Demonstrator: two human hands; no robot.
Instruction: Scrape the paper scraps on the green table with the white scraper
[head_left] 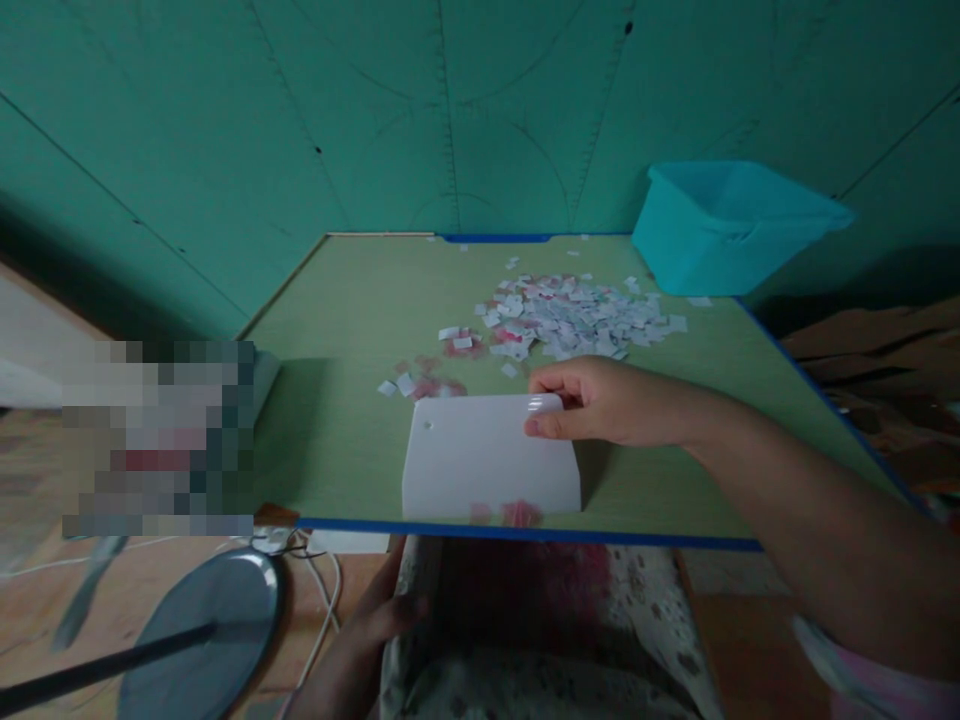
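My right hand (581, 400) is closed on the upper right corner of a white plastic sheet (487, 450), thumb on its face and fingers behind. The sheet is slightly bent, has a small hole in one corner, and stands tilted with its lower edge by the table's front edge. Beyond it lies a heap of small white paper pieces (577, 315), with several strays to the left. Below the table, in dim light, my left hand (386, 610) grips the left side of a spotted cloth (420, 650), which spreads under the table edge.
The light green table (352, 300) has blue edging. A turquoise plastic bin (720, 240) stands at its back right corner, against a green wall (450, 110). At lower left are a round dark base (210, 630) with a pole and white cables (330, 590). Brown cardboard (885, 340) lies at right.
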